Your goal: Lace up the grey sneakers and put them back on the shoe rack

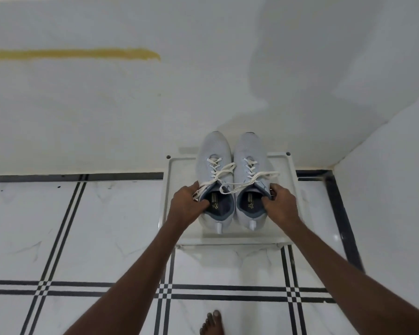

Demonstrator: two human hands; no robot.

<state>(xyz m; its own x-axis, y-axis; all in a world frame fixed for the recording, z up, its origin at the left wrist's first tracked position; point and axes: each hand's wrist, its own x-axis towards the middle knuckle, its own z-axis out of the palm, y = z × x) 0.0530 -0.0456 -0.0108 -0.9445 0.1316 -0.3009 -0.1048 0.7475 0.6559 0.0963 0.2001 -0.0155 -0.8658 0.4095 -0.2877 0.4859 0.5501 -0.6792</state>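
Observation:
Two grey sneakers stand side by side on the white shoe rack (291, 180), toes towards the wall. White laces run through the eyelets of both, with loose ends trailing across the tongues. My left hand (186, 204) grips the outer collar of the left sneaker (214, 153), thumb inside the opening. The right sneaker (248, 153) is held the same way at its outer collar by my right hand (279, 204). The heels with small pull tabs point towards me.
The rack stands against a white wall (107, 112) close to the right corner, where a second wall (385, 189) meets it. White floor tiles with black lines (58, 238) spread in front. My bare foot (212, 323) is at the bottom edge.

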